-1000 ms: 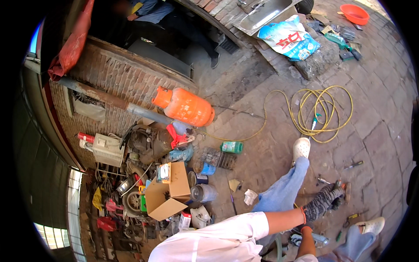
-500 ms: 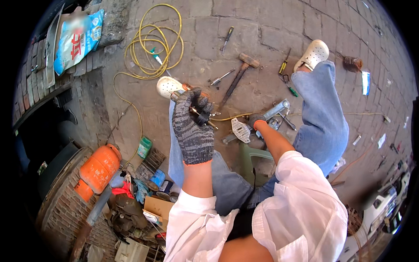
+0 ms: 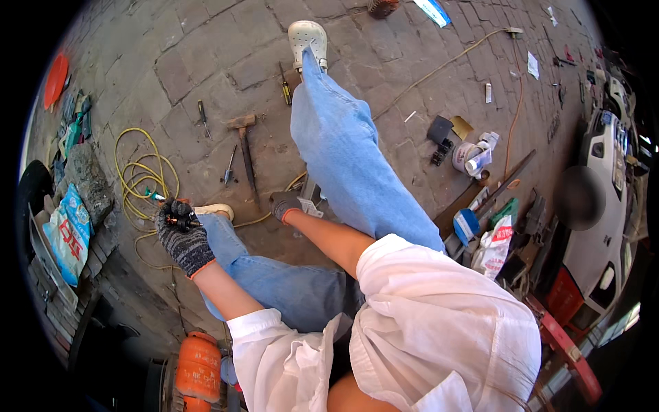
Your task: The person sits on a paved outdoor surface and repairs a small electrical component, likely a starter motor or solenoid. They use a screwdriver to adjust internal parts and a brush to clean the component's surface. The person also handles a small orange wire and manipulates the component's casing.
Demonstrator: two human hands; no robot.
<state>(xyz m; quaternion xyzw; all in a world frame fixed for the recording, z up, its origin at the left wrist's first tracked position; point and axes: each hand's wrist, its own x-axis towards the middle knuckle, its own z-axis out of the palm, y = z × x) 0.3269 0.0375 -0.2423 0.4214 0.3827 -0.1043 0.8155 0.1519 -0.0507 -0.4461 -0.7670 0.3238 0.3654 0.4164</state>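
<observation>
My left hand [image 3: 182, 237], in a grey-black knit glove with an orange cuff, is closed around a small dark metal part [image 3: 184, 222] with a rod-like end. The fingers hide much of it. My right hand [image 3: 284, 204] wears a similar glove and reaches low between my legs, its fingers curled. Whatever it may hold cannot be made out. Just beside it a grey metal frame [image 3: 311, 199] shows, partly covered by my raised leg. A wooden-headed hammer [image 3: 247, 154] lies on the paving beyond my hands, with a slim metal tool [image 3: 228, 166] to its left.
A coiled yellow hose [image 3: 130, 172] lies at the left. Two screwdrivers, one dark [image 3: 203, 117] and one yellow-handled [image 3: 285, 88], rest farther out. An orange gas cylinder [image 3: 198, 367] stands near lower left. Tubs [image 3: 470, 156] and a white car [image 3: 597, 206] are at the right.
The view has swung to the right, bringing the tubs and car into sight. My left hand still holds the metal part; my right hand stays low beside the frame, now more covered by my leg.
</observation>
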